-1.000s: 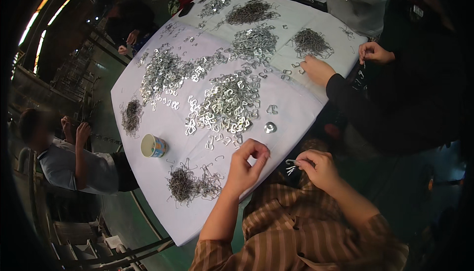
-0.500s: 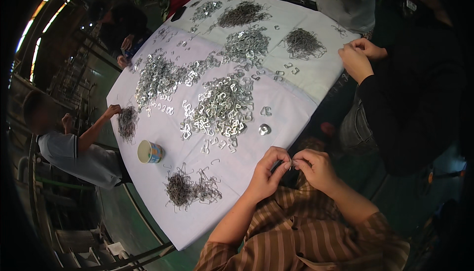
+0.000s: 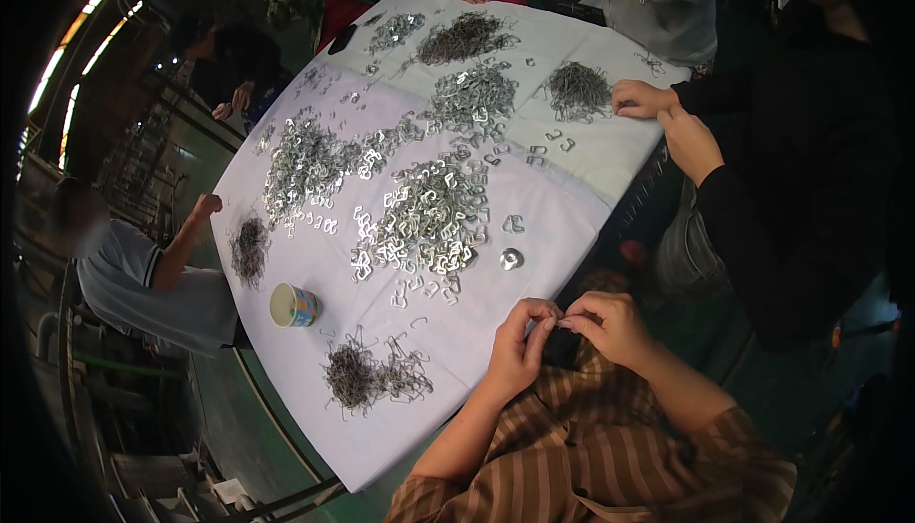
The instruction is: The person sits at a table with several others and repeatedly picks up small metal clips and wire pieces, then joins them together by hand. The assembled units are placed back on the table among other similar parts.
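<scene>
My left hand (image 3: 519, 347) and my right hand (image 3: 610, 325) meet at the near edge of the white-covered table (image 3: 534, 223), fingertips pinched together on a small metal clip (image 3: 562, 323). Just beyond my hands lies a big heap of shiny flat metal pieces (image 3: 429, 218). A round metal piece (image 3: 512, 258) lies alone near my hands. To my left sits a pile of dark wire clips (image 3: 367, 375).
A paper cup (image 3: 293, 305) stands near the left edge. More heaps of metal pieces (image 3: 305, 156) and wire clips (image 3: 577, 88) cover the far half. A person in black (image 3: 762, 190) works at my right, another person in grey (image 3: 143, 275) at the left, others at the far end.
My left hand came back from the table and joined my right hand at the edge. The person at the right drew their hands in toward the far wire pile.
</scene>
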`<state>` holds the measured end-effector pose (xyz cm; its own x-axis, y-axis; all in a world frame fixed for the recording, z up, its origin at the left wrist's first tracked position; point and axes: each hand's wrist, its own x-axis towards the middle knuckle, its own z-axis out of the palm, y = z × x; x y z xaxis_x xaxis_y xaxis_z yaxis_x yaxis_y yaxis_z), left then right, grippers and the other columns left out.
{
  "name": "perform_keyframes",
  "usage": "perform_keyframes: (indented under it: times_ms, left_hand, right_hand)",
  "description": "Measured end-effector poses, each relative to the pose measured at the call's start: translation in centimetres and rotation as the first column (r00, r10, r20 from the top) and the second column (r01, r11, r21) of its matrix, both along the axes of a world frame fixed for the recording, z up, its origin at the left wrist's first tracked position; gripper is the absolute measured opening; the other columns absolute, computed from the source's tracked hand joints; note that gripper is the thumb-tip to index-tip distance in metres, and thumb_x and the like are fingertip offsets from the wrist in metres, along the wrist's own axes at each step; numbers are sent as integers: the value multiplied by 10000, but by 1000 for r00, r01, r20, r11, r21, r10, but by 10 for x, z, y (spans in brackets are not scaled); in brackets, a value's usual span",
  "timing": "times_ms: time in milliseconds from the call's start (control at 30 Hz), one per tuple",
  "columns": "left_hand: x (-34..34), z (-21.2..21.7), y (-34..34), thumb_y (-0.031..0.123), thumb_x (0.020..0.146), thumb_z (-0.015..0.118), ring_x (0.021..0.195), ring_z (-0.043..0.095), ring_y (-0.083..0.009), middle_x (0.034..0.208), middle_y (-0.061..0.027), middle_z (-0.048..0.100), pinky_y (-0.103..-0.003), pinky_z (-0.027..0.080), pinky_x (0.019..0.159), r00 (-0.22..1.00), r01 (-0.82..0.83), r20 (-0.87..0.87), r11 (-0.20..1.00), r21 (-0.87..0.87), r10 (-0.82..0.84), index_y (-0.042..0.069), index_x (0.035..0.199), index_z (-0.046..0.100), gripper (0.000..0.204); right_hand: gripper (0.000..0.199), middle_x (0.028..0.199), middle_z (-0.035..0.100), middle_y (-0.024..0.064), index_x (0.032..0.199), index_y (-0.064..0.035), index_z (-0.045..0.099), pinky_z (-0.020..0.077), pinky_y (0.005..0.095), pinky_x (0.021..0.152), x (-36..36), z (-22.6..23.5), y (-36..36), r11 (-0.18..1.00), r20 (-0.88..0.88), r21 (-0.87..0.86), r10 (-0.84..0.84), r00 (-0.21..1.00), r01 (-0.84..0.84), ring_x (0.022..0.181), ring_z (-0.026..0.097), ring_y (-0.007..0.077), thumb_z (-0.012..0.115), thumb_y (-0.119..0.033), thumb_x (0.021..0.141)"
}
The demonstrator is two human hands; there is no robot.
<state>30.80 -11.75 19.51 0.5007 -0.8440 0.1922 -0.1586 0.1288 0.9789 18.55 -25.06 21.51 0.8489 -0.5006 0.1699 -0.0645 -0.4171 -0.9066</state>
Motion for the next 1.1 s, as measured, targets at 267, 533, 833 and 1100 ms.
perform_keyframes:
  times_ms: [267, 533, 833, 1100]
  left_hand:
    - [-10, 1, 3, -90, 887, 551, 912, 618, -262, 978, -131, 637, -323, 477, 828, 984, 2, 179, 1000, -15, 0, 13, 980, 520, 143]
    - [-18, -6, 10, -81, 915, 515, 910, 602, -210, 989, -133, 633, -308, 471, 843, 968, 20, 248, 1000, 23, -25, 18, 982, 512, 119]
    - [-16, -12, 4, -78, 911, 521, 884, 608, -214, 976, -133, 633, -306, 477, 827, 970, 5, 243, 999, 47, -16, 13, 982, 511, 116]
    - [-13, -15, -2, -66, 890, 563, 856, 627, -288, 931, -150, 620, -340, 492, 790, 976, -121, 188, 992, 43, 111, 2, 973, 521, 115]
  right_hand:
    - [146, 801, 616, 110, 894, 2, 701, 495, 341, 662, 67, -56, -42, 956, 89, -238, -155, 984, 172, 732, 625, 246, 737, -104, 800]
    - [58, 877, 560, 106, 834, -19, 653, 517, 378, 794, 141, -111, -58, 791, 41, -598, -129, 991, 128, 840, 590, 294, 659, -58, 793]
    - [29, 816, 585, 109, 772, -10, 599, 534, 366, 692, 127, -105, -75, 718, 122, -666, -163, 979, 202, 791, 628, 274, 610, -12, 799]
    - [126, 748, 661, 74, 887, 10, 708, 440, 249, 546, 48, -36, -39, 979, 97, 190, -88, 991, 69, 608, 602, 108, 715, -106, 835]
